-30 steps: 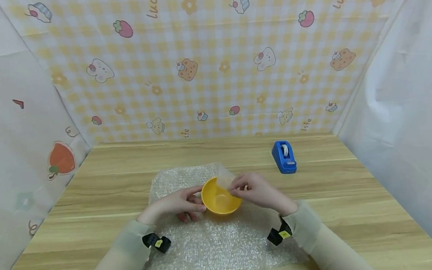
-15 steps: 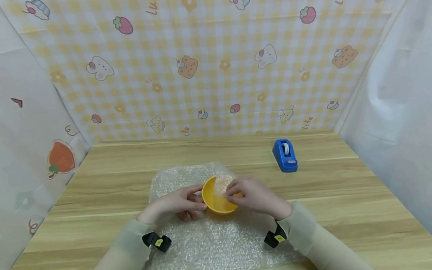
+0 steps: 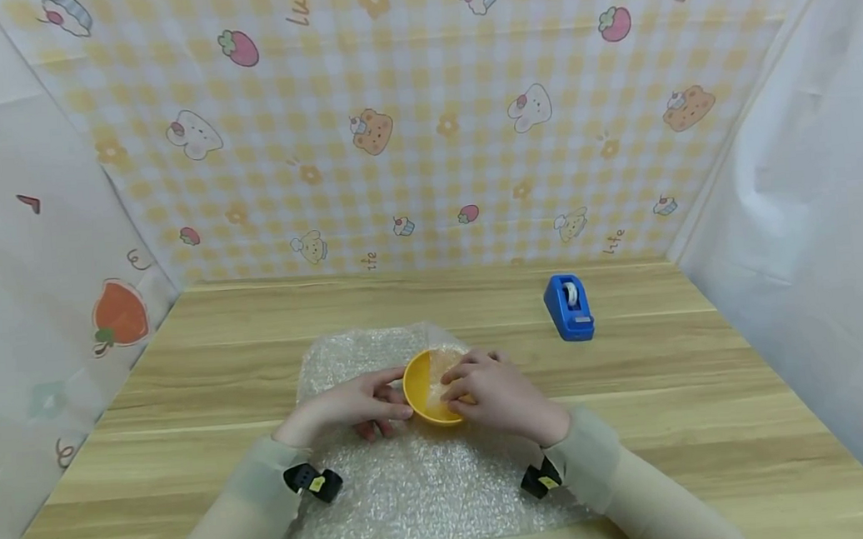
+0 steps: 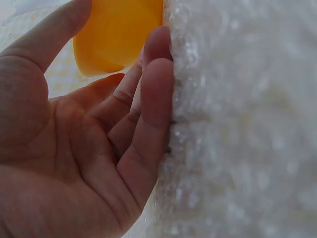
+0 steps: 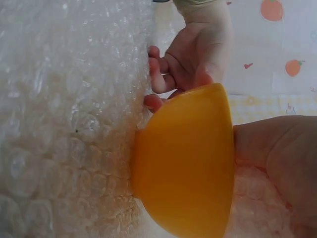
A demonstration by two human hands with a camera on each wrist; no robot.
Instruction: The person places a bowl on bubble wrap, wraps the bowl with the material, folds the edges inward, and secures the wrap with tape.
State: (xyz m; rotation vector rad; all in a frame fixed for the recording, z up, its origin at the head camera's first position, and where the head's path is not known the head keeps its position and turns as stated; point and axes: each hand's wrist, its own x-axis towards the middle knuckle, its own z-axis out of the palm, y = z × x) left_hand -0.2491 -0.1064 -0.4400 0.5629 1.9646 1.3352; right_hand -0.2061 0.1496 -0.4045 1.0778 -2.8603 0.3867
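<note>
A yellow bowl [image 3: 419,387] stands on a sheet of bubble wrap [image 3: 417,496], its mouth facing up. At its left side, my left hand [image 3: 347,407] touches the wall with extended thumb and index finger. The other fingers of that hand rest loosely on the bubble wrap, as the left wrist view shows. My right hand [image 3: 496,394] reaches over the right rim, fingertips inside the bowl on a corner flap of the bubble wrap [image 3: 439,373] folded over the far edge. In the right wrist view the bowl [image 5: 185,163] hides those fingertips.
A blue tape dispenser [image 3: 569,308] stands on the wooden table [image 3: 712,417], behind and to the right of the bubble wrap. A yellow checked cloth [image 3: 422,136] hangs at the back, with white cloths on both sides.
My right hand has moved left and down into the bowl, bringing the bubble wrap corner over the rim and inside. My left hand stays at the bowl's side.
</note>
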